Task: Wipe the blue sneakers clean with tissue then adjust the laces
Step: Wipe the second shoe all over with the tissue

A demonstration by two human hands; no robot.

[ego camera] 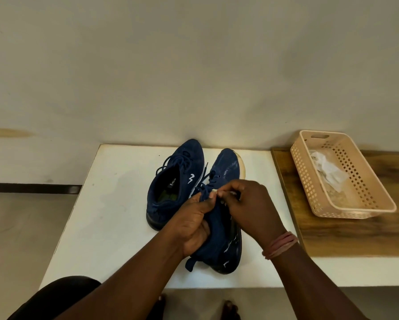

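Two blue sneakers lie on a white table [115, 204]. The left sneaker [170, 188] stands flat with its opening up and its laces loose. The right sneaker [226, 172] is tipped onto its side, its white sole edge facing right. My left hand [191, 227] grips this sneaker around its collar, thumb up near the laces. My right hand [247, 204] pinches the dark blue lace [205, 189] at the tongue, fingertips meeting the left thumb. The sneaker's middle is hidden under both hands.
A beige perforated basket [378, 199] with crumpled white tissues [327, 172] sits on a wooden surface [355, 236] to the right. A plain wall rises right behind the table. My knee shows at the bottom left.
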